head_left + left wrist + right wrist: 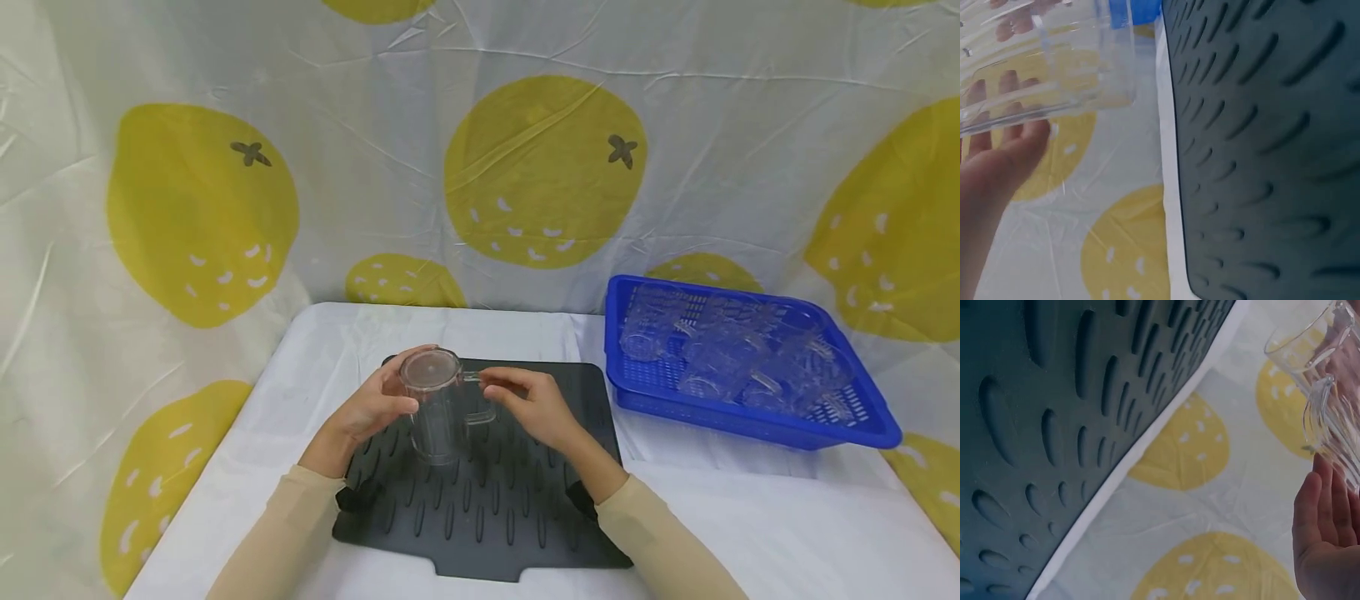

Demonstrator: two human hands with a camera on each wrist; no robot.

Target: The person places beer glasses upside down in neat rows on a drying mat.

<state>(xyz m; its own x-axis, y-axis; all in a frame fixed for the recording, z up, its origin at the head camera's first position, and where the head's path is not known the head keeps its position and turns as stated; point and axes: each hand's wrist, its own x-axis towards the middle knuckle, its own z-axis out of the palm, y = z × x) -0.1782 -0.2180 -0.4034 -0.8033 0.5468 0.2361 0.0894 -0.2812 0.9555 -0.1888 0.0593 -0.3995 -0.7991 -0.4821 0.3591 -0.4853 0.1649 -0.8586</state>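
A clear glass mug (438, 429) is held upside down, base up and rim down, above a dark ridged drying mat (480, 546). Around its side near the base, my left hand (373, 406) grips the glass, thumb towards me and fingers behind. My right hand (538, 407) pinches the upper end of the mug's handle (482, 415). Through the clear wall of the mug (1079, 75), the left fingers show in the left wrist view. The right wrist view has the right fingertips right at the handle end, with the mug (1335, 369) tilted in frame.
At the right of the table stands a blue plastic basket (720, 423) with several clear glass mugs (720, 354) lying in it. White cloth (757, 525) covers the table. Behind hangs a pale curtain (360, 167) printed with yellow fruit.
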